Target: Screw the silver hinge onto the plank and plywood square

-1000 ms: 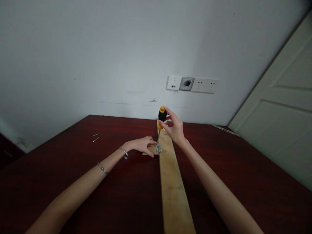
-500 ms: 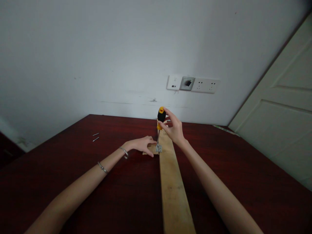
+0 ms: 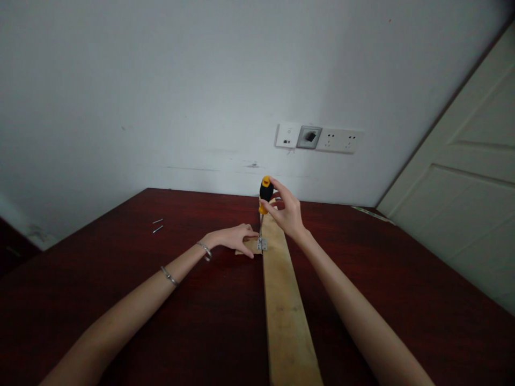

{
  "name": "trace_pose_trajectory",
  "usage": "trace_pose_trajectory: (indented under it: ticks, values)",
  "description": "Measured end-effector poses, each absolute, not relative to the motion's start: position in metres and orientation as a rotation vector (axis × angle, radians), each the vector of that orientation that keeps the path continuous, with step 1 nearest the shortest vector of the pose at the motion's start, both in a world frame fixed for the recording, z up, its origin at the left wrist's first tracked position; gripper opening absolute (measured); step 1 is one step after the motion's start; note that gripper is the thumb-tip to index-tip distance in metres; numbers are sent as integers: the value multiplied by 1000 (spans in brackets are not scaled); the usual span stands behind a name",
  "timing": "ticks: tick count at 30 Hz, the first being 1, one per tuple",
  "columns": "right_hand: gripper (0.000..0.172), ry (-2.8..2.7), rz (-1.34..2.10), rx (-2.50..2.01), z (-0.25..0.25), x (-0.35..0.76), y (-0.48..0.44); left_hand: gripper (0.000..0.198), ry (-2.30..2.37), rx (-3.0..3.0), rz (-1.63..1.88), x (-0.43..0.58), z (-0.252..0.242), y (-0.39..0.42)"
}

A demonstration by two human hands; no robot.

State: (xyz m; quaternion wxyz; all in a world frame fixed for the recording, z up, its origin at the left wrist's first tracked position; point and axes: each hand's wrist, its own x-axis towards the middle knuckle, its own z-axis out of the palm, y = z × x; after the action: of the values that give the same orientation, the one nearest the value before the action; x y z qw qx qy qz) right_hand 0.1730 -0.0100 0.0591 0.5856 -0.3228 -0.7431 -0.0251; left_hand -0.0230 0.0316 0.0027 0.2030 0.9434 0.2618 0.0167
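A screwdriver with a yellow and black handle (image 3: 266, 191) stands nearly upright in my right hand (image 3: 288, 215), pinched between thumb and fingers. Its tip meets a small silver hinge (image 3: 262, 244); any screw under it is too small to make out. The hinge spans a long pale wooden plank (image 3: 286, 311) and a short thin piece of wood (image 3: 252, 246) at the plank's left side. My left hand (image 3: 235, 238) rests over that short piece, thumb and forefinger spread apart beside the hinge, the forefinger close to the screwdriver tip. Its other fingers are partly hidden.
Two screws (image 3: 157, 225) lie on the dark red tabletop (image 3: 193, 332) at the left. Behind it rises a white wall with sockets (image 3: 336, 140). A pale door (image 3: 462, 161) stands at the right. A thin strip (image 3: 373, 214) lies by the table's back right edge.
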Motion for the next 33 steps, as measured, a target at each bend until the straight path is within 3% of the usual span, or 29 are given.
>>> trace_pose_trajectory:
  ticks: [33]
  values:
    - [61, -1700, -98, -754, 59, 174, -9, 75, 671, 2618, 72, -25, 1, 33]
